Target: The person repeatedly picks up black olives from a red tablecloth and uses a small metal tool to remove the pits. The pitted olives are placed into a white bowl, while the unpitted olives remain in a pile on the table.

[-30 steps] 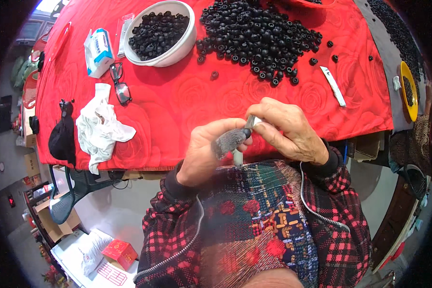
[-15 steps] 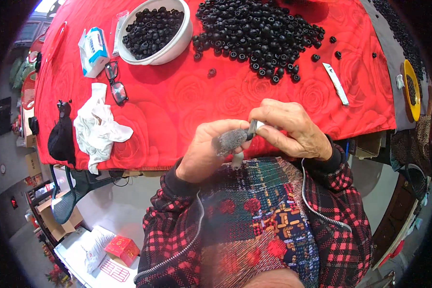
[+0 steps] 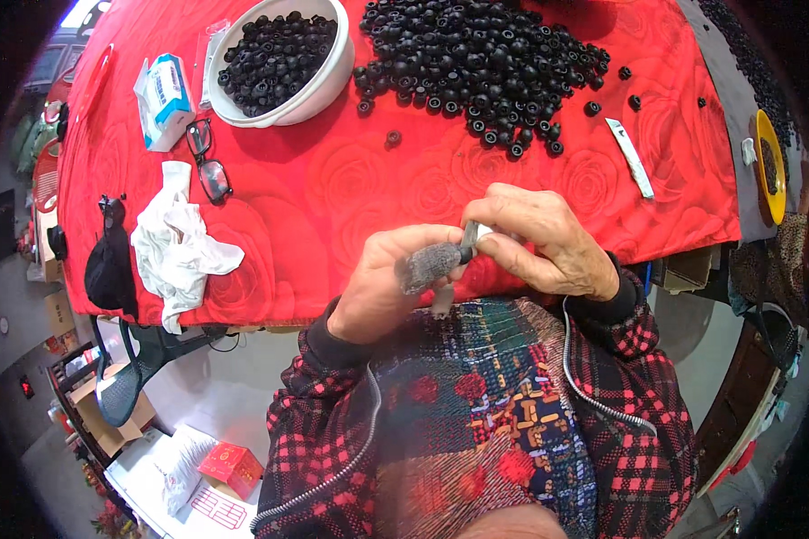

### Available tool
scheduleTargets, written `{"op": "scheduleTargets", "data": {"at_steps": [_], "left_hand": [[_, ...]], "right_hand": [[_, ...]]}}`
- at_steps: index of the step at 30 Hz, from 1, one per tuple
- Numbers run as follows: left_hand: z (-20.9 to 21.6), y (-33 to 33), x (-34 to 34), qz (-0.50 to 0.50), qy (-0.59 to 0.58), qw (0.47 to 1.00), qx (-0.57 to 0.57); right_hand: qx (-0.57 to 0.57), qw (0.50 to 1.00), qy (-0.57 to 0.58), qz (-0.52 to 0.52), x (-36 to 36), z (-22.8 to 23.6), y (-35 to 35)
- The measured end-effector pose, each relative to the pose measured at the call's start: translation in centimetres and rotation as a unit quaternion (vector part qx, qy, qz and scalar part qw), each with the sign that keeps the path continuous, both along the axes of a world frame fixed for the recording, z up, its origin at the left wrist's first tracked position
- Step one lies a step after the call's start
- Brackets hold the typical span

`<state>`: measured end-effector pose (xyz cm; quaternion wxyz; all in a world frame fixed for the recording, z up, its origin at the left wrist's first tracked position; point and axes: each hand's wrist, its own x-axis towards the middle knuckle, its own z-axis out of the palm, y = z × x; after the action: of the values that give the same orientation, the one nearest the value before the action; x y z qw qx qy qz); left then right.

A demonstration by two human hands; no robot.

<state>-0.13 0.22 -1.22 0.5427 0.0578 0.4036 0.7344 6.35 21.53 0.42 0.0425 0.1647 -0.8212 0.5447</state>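
My two hands meet just past the table's near edge, over the red cloth. My left hand (image 3: pixel 366 280) is closed, and a grey fuzzy finger cover (image 3: pixel 430 268) wraps one of its fingers. At its fingertips is a small black round piece (image 3: pixel 465 253), mostly hidden. My right hand (image 3: pixel 553 244) pinches a short flat grey blade (image 3: pixel 470 235) with a white end between thumb and fingers. That blade touches the black piece. Beyond my hands lies a large pile of similar black round pieces (image 3: pixel 485 76). One loose black piece (image 3: pixel 393 137) sits nearer to me.
A white bowl (image 3: pixel 341 81) of black pieces stands at the far left. Left of it are a tissue pack (image 3: pixel 168 103), eyeglasses (image 3: pixel 214 180), a white cloth (image 3: pixel 178 247) and a black cloth item (image 3: pixel 108 269). A white strip-shaped thing (image 3: pixel 630 158) and a yellow-rimmed dish (image 3: pixel 780 193) lie right.
The view has shifted slightly, so the things at the left sit a little lower and further left. Both hands keep almost the same pose, with the blade still against the black piece.
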Motion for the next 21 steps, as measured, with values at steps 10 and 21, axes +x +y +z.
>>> {"op": "scheduleTargets", "data": {"at_steps": [10, 21], "left_hand": [[-0.1, 0.7, -0.5, -0.031, -0.050, 0.998, -0.004], [-1.3, 0.4, -2.3, 0.052, -0.175, 0.978, 0.102]], "right_hand": [[-0.005, 1.000, -0.006, 0.021, -0.3, -0.6, 0.6], [0.074, 0.992, 0.097, 0.041, 0.9, -0.6, -1.0]]}}
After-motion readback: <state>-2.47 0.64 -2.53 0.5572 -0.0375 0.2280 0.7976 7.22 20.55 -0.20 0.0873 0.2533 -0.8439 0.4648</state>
